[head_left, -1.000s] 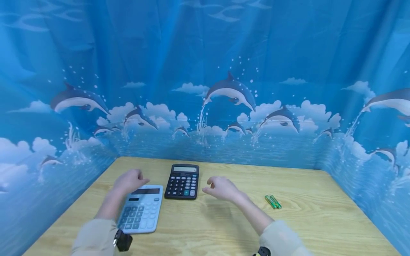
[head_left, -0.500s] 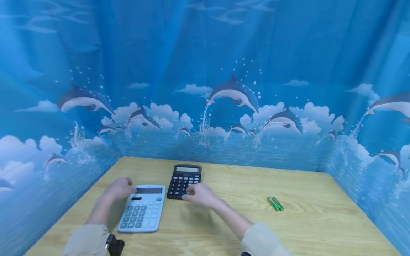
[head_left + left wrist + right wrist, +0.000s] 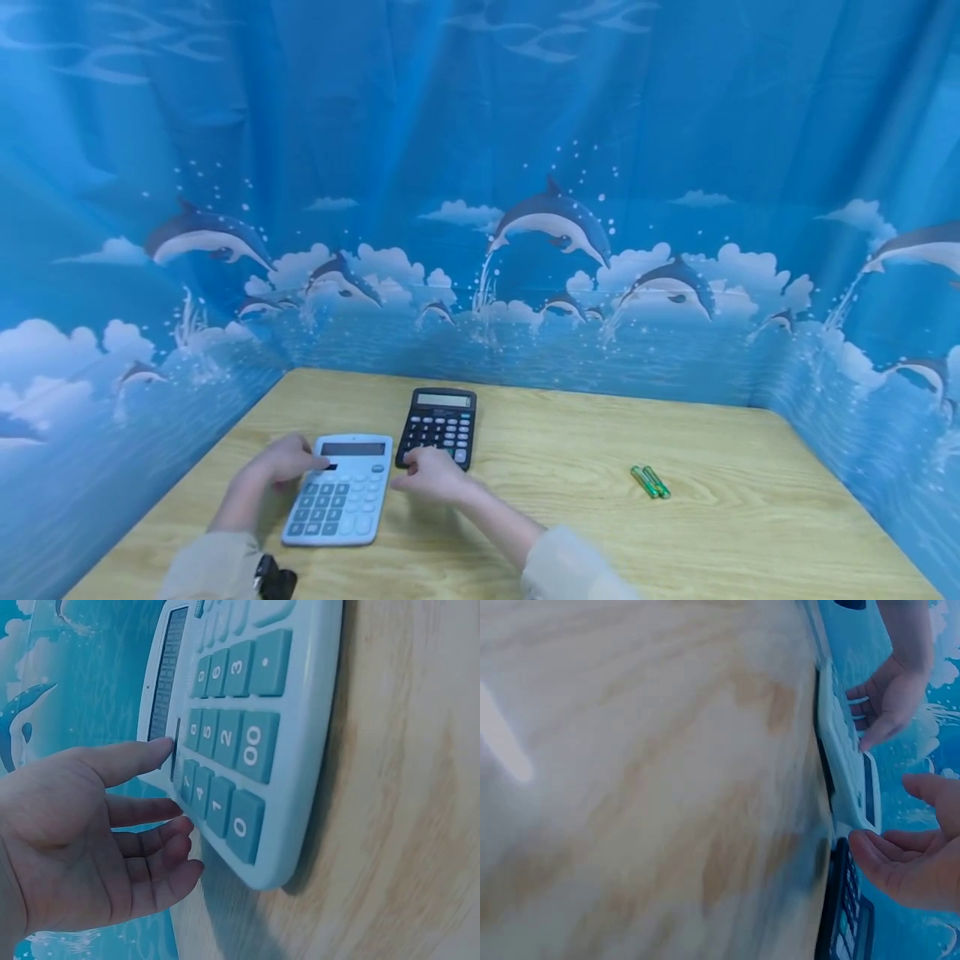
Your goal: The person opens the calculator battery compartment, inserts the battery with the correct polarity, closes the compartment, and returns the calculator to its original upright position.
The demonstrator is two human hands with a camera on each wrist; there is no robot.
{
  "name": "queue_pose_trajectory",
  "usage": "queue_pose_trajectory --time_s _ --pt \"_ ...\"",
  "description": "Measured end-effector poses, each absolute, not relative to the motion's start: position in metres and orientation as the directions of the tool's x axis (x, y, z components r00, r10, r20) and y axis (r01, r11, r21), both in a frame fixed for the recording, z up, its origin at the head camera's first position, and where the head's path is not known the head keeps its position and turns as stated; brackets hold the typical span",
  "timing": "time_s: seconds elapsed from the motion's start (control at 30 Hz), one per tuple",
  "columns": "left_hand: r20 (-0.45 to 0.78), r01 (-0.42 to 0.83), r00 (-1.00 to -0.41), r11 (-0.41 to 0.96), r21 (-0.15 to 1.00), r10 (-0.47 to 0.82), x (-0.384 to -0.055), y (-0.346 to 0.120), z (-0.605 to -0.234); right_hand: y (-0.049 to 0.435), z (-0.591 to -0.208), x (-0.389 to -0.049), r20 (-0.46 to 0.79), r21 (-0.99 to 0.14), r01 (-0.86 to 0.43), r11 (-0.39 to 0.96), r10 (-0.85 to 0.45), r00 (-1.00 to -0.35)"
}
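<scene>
A white calculator (image 3: 349, 492) with grey number keys lies face up at the left of the table. My left hand (image 3: 283, 460) is at its left edge. In the left wrist view the thumb (image 3: 150, 756) reaches over the face onto the small dark panel, with the other fingers loosely bent beside the edge. My right hand (image 3: 431, 475) is near the white calculator's right edge, thumb and fingers apart, nothing between them. Behind that hand lies a black calculator (image 3: 450, 423), its lower keys partly hidden in the head view.
Two green batteries (image 3: 650, 482) lie side by side on the wooden table (image 3: 720, 533), right of the calculators. A blue curtain (image 3: 420, 125) printed with dolphins stands behind the table and along both sides.
My right hand has moved left, past the black calculator, to the white one's right side. My left hand has come down and nearer, to the white calculator's left edge. Both calculators stay put.
</scene>
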State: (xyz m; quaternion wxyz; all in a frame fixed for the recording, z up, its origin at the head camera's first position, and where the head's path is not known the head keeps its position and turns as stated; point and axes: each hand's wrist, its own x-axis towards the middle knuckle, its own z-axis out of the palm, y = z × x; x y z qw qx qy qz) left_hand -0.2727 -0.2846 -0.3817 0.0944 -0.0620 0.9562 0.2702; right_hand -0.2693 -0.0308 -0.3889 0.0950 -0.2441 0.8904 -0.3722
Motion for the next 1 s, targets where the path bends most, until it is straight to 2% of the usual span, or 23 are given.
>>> queue_pose_trajectory --time_s 0.2,0.47,0.77,1.0 --pt "-0.240 -0.168 -0.970 0.807 0.566 -0.034 -0.271 -0.280 -0.385 -0.045 -0.397 -0.264 -0.035 -0.724 -0.312 0.615 -0.485 -0.874" --pt "-0.249 -0.200 -0.967 0.752 0.628 -0.049 -0.271 -0.281 -0.389 -0.059 -0.405 -0.260 -0.069 -0.719 -0.263 0.643 -0.443 -0.894" --pt "-0.284 -0.249 -0.956 0.733 0.633 -0.080 -0.269 -0.282 -0.392 -0.065 -0.406 -0.261 -0.114 -0.701 -0.215 0.680 -0.404 -0.908" --pt "-0.292 -0.245 -0.954 0.723 0.646 -0.063 -0.268 -0.284 -0.391 -0.068 -0.403 -0.258 -0.161 -0.745 -0.126 0.655 -0.359 -0.919"
